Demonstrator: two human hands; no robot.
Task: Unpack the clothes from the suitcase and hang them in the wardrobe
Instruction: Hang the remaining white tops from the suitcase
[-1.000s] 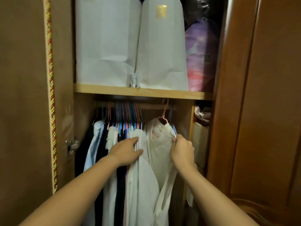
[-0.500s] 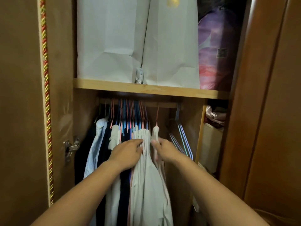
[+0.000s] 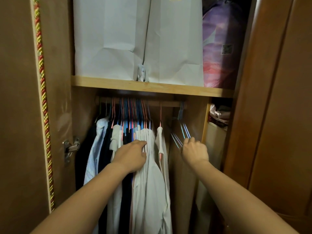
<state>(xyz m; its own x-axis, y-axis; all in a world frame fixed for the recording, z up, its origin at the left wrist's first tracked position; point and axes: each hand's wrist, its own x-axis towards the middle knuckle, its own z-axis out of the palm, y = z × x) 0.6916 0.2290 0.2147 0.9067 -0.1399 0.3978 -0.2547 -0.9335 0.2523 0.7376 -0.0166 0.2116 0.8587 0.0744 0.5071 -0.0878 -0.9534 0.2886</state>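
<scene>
Lots of clothes already hang on the rail in the wardrobe, and one pale top hangs a little apart from them, but the suitcase is out of sight, so I cannot tell how much is left to unpack. The left hand presses the packed clothes with a loose, empty grip, while the right hand has its grip curled on the empty hangers, I think to take one. On the shelf above stand two white paper bags and a purple bag.

Brown wooden door open at left, red-gold braided cord along its edge, metal hinge inside. Second brown door at right; dim warm light
</scene>
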